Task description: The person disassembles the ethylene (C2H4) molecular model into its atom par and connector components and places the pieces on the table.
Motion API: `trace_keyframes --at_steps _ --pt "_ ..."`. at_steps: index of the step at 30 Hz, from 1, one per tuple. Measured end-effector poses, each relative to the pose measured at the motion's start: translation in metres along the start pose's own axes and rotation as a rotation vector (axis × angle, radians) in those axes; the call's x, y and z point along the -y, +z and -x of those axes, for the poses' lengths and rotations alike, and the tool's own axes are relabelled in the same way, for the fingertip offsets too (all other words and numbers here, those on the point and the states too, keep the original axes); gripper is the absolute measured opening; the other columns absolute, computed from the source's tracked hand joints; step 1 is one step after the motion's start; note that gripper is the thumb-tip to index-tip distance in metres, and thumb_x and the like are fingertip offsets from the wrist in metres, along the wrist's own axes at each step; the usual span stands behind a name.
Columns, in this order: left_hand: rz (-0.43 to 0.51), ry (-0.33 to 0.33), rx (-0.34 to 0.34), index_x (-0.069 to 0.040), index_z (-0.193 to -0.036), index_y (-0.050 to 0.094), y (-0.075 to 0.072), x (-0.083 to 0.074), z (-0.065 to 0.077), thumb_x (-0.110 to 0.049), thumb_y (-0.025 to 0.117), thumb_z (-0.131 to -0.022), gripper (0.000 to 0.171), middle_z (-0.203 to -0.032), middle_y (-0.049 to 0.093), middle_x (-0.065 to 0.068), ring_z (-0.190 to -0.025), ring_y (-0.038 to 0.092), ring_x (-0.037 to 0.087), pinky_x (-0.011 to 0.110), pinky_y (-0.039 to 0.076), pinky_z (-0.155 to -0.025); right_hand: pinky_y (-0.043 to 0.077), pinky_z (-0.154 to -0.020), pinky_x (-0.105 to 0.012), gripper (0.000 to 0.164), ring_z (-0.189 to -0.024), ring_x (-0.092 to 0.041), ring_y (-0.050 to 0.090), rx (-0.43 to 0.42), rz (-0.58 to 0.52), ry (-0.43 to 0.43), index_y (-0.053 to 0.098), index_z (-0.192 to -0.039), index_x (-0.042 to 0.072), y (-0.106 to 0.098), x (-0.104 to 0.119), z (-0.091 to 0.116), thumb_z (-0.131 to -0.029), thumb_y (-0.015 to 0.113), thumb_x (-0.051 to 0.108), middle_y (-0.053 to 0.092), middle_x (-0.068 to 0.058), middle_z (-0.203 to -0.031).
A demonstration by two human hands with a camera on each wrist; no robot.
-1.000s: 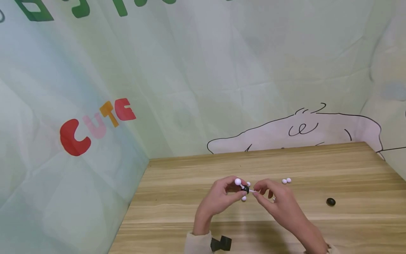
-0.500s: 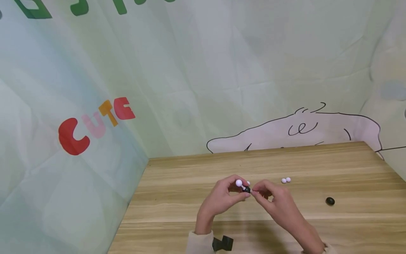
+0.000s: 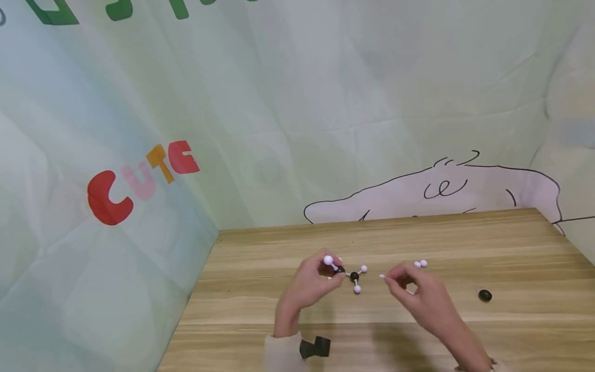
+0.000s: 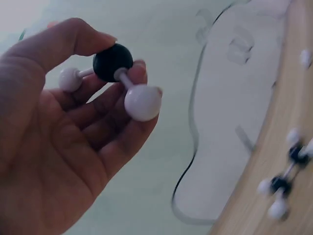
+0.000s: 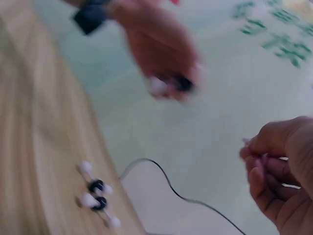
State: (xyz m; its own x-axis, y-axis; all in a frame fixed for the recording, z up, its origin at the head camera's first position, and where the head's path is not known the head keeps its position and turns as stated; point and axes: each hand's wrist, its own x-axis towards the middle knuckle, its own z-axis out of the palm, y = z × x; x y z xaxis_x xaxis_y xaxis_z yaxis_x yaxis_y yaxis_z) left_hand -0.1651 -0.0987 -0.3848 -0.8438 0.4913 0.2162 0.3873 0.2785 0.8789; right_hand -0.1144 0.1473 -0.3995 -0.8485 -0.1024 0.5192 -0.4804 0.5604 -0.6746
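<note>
My left hand point(image 3: 307, 281) pinches a black ball point(image 4: 111, 62) between thumb and fingers. Short pale sticks join it to two white balls point(image 4: 143, 102), one on each side. To the right, apart from it, my right hand point(image 3: 420, 292) pinches a small white connector stick point(image 3: 382, 276) between thumb and fingertips; only its tip shows. Beneath the hands on the table lies an assembled ball-and-stick molecule model point(image 4: 281, 185), two black balls joined together with several white balls around them. In the head view the left hand covers part of this model.
Two white balls point(image 3: 420, 264) lie side by side on the wooden table point(image 3: 260, 289) behind the right hand. A loose black ball point(image 3: 485, 295) rests farther right. A printed cloth backdrop point(image 3: 279, 129) rises along the table's back and left edges.
The hands met at the black ball, the stick against it; now they have parted, left hand leftward, right hand rightward with the stick. More of the model on the table shows between them.
</note>
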Motion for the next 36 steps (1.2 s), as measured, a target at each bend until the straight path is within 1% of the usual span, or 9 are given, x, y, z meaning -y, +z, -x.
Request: trace_keyframes --at_steps 3,5,8,11,14,19,24,30,36 --pt "0.041 -0.056 -0.140 0.000 -0.100 0.059 -0.021 0.006 0.011 -0.004 0.067 -0.086 0.017 -0.096 0.063 0.015 -0.079 0.059 0.009 0.020 0.051 -0.069 0.047 -0.059 -0.016 0.016 -0.066 0.003 0.057 -0.080 0.059 0.091 0.065 -0.083 0.020 -0.017 -0.012 0.001 -0.083 0.073 0.007 0.065 0.013 -0.074" --pt "0.065 -0.069 -0.175 0.000 -0.102 0.059 -0.030 0.006 0.016 -0.006 0.069 -0.087 0.019 -0.097 0.063 0.016 -0.080 0.060 0.011 0.020 0.051 -0.069 0.045 -0.061 -0.013 0.014 -0.066 0.004 0.057 -0.118 0.080 0.110 0.066 -0.085 0.018 -0.025 -0.020 0.000 -0.082 0.074 0.007 0.067 0.009 -0.075" --pt "0.073 -0.069 -0.141 -0.002 -0.105 0.060 -0.032 0.006 0.016 -0.014 0.069 -0.088 0.023 -0.100 0.064 0.015 -0.085 0.062 0.011 0.021 0.052 -0.072 0.043 -0.060 -0.010 0.011 -0.066 0.005 0.057 -0.138 0.109 0.112 0.067 -0.087 0.015 -0.029 -0.031 -0.002 -0.083 0.074 0.007 0.069 0.004 -0.075" --pt "0.070 -0.062 -0.115 -0.002 -0.105 0.061 -0.028 0.006 0.014 -0.016 0.070 -0.087 0.024 -0.100 0.065 0.015 -0.084 0.062 0.010 0.021 0.052 -0.072 0.046 -0.059 -0.011 0.011 -0.066 0.007 0.058 -0.106 0.137 0.129 0.068 -0.089 0.012 -0.026 -0.041 -0.003 -0.082 0.073 0.005 0.071 0.000 -0.077" --pt "0.078 -0.058 -0.110 -0.001 -0.103 0.062 -0.023 0.007 0.012 -0.012 0.071 -0.086 0.022 -0.098 0.065 0.016 -0.081 0.061 0.009 0.020 0.052 -0.069 0.049 -0.058 -0.017 0.010 -0.068 0.002 0.060 -0.042 0.158 0.181 0.068 -0.090 0.009 -0.021 -0.053 -0.002 -0.083 0.072 0.004 0.071 -0.004 -0.081" --pt "0.139 -0.067 -0.095 0.001 -0.102 0.063 -0.016 0.006 0.009 -0.011 0.072 -0.085 0.023 -0.096 0.067 0.020 -0.078 0.065 0.012 0.022 0.053 -0.069 0.052 -0.061 -0.023 0.005 -0.073 -0.014 0.065 0.097 0.193 0.267 0.068 -0.087 0.004 -0.008 -0.082 0.003 -0.083 0.071 0.005 0.072 -0.008 -0.084" --pt "0.141 -0.061 -0.087 0.002 -0.104 0.065 -0.010 0.008 0.007 -0.013 0.072 -0.085 0.025 -0.098 0.068 0.020 -0.076 0.065 0.012 0.026 0.055 -0.070 0.045 -0.058 -0.024 0.004 -0.068 -0.011 0.056 0.172 0.236 0.285 0.069 -0.080 0.004 0.005 -0.105 0.010 -0.081 0.073 0.006 0.067 -0.002 -0.075" --pt "0.091 -0.055 -0.077 0.001 -0.104 0.067 -0.005 0.007 0.004 -0.016 0.070 -0.087 0.024 -0.107 0.068 0.019 -0.076 0.063 0.010 0.030 0.056 -0.072 0.041 -0.058 -0.026 0.004 -0.068 -0.012 0.052 0.227 0.226 0.370 0.070 -0.082 0.005 0.014 -0.113 0.012 -0.083 0.071 0.009 0.067 -0.003 -0.077" --pt "0.062 -0.086 -0.085 -0.002 -0.103 0.065 -0.001 0.001 0.003 -0.011 0.070 -0.087 0.019 -0.103 0.068 0.014 -0.078 0.061 0.008 0.022 0.053 -0.071 0.042 -0.060 -0.028 0.005 -0.069 -0.013 0.053 0.247 0.229 0.361 0.069 -0.080 0.005 0.018 -0.116 0.013 -0.084 0.070 0.007 0.068 -0.003 -0.077"
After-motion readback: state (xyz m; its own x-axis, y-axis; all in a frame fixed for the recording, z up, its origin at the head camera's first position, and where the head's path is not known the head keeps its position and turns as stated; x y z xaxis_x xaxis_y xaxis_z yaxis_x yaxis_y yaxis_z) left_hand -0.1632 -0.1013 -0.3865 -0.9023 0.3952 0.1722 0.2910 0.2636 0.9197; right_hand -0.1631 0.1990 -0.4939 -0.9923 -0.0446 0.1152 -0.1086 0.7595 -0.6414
